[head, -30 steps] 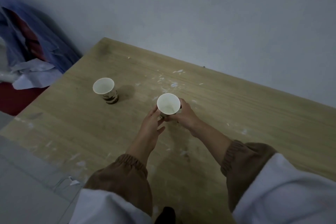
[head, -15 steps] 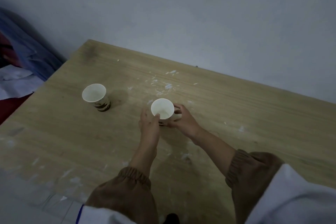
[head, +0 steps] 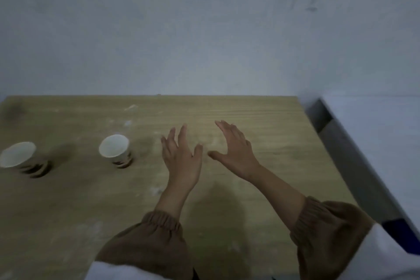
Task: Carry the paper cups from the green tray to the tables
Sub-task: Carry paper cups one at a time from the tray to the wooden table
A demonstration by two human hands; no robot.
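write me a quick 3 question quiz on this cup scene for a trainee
1. True or false: the left hand holds a cup.
2. How many cups stand on the table?
3. Which cup is nearer the hands? A) the left cup B) the right cup

Key:
1. False; both it and the right hand are open and empty.
2. Two, both upright.
3. B

The pale wooden table looks matt, grainy and white-scuffed. Two white paper cups, far left and nearer, look smooth. Brown ribbed cloth cuffs.
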